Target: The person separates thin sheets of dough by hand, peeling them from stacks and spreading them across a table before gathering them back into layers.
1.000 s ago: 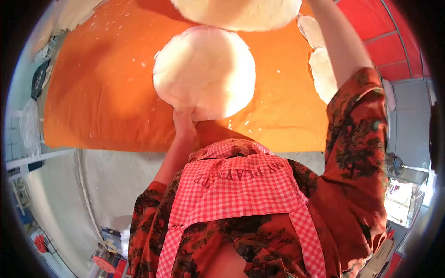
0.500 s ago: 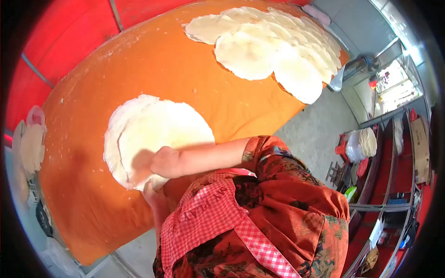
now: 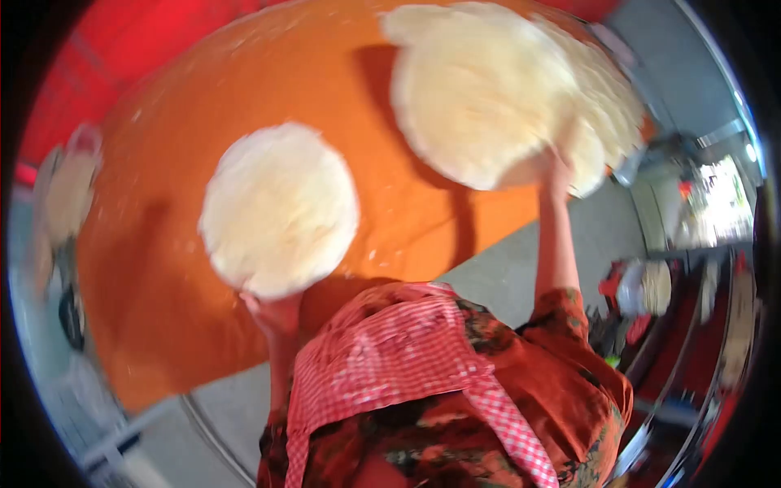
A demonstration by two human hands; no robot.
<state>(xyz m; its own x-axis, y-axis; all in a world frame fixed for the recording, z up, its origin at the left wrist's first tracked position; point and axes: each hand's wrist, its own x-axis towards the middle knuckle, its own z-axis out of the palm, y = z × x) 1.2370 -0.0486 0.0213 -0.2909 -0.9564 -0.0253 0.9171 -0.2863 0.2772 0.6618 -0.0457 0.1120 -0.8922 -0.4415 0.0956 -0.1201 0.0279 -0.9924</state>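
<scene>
My right hand (image 3: 556, 169) is stretched out to the upper right, gripping the near edge of a large, pale, thin round flatbread (image 3: 472, 93). That flatbread hangs over the orange cloth and covers part of a spread of overlapping flatbreads (image 3: 606, 98). Its shadow falls on the cloth to its left and below. Nearer to my body, my left hand (image 3: 272, 311) pinches the near edge of another round flatbread (image 3: 281, 207); the thumb is by the rim and most fingers are hidden beneath. Motion blurs both hands a little.
An orange cloth (image 3: 171, 325) covers the broad table. Pale rounds (image 3: 69, 195) sit beyond its left edge. At right, a stack of round pale pieces (image 3: 656, 286) stands by red shelving (image 3: 679, 350) on the grey floor (image 3: 504, 281). A red wall (image 3: 138, 45) borders the far side.
My right hand has moved from the near stack to the upper right, carrying a flatbread over the spread-out ones. My left hand stays at the near edge of the other flatbread. The view has shifted.
</scene>
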